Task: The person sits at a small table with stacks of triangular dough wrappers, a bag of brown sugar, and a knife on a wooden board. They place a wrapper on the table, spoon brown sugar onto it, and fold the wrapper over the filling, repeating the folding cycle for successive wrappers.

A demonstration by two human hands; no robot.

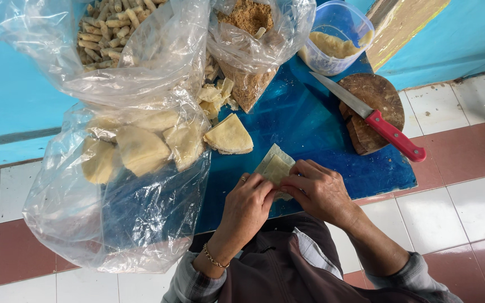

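My left hand point(246, 209) and my right hand point(316, 189) meet at the near edge of a blue table point(304, 126). Both pinch a thin pale wrapper sheet point(275, 165) that lies folded between my fingers. A ring shows on my left hand and a chain bracelet on that wrist. Just beyond the sheet sits a stack of wedge-shaped pale wrappers point(229, 136).
A large clear plastic bag point(136, 185) with more wrappers hangs over the table's left side. Behind it stand a bag of finished rolls point(108, 28), a bag of brown crumbs point(251, 33) and a plastic tub of paste point(335, 42). A red-handled knife point(371, 118) rests on a round wooden board point(374, 92).
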